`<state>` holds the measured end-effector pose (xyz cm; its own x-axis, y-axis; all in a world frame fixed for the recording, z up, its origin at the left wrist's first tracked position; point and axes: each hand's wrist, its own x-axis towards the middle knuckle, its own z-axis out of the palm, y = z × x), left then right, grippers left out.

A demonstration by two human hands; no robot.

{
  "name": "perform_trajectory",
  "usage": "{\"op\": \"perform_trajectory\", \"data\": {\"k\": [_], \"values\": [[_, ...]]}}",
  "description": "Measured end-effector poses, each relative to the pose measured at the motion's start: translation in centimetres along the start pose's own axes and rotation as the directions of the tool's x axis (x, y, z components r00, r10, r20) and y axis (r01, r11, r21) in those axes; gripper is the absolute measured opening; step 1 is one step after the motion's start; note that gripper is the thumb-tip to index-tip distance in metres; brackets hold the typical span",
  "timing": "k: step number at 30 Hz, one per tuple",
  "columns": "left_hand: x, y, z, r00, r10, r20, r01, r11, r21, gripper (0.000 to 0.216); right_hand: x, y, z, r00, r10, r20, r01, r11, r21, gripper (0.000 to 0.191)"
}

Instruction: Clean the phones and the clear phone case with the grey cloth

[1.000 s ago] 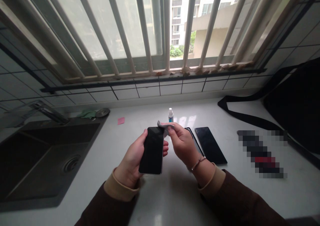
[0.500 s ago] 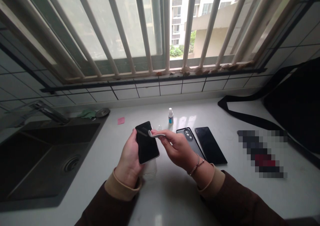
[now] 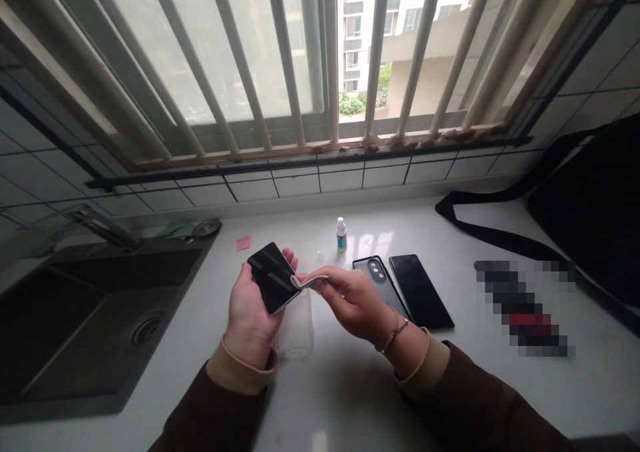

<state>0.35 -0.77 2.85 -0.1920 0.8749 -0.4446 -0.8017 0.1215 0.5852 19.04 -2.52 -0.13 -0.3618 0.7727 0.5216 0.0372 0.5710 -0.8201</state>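
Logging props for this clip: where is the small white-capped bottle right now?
In the head view, the small white-capped bottle stands on the countertop by the tiled wall, beyond the right hand, between the pink sticky note and the phone lying back up.

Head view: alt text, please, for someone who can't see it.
A person's left hand holds a black smartphone while the right hand presses a pale cloth to its screen. A small bottle, a cased phone and a black phone lie on the white counter.
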Motion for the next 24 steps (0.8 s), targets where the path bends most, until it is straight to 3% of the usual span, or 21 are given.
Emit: {"op": "perform_trajectory", "data": {"k": [9,15,21,24], "values": [[0.4,0.1,-0.5,0.97,0.236,-0.063,-0.24,0.967,-0.082,0.051,-0.1,0.1,0.4,1.0,-0.008,-0.004,0.009,0.999,0.043,0.029],[0.3,0.2,-0.6,0.966,0.252,-0.064,-0.257,0.962,-0.093,0.055,-0.2,-0.2,1.1,0.998,-0.055,0.005,0.054,0.995,0.085,0.027],[-0.3,0.1,-0.1,0.965,0.216,-0.148,-0.222,0.975,-0.029,0.062,-1.0,-0.6,2.6,0.98,-0.114,0.165,0.109,0.993,0.04,0.031],[-0.3,0.0,0.0,0.967,0.216,-0.137,-0.221,0.975,-0.026,0.061,-1.1,-0.8,2.7,0.977,-0.094,0.194,0.087,0.995,0.047,0.031]]}}
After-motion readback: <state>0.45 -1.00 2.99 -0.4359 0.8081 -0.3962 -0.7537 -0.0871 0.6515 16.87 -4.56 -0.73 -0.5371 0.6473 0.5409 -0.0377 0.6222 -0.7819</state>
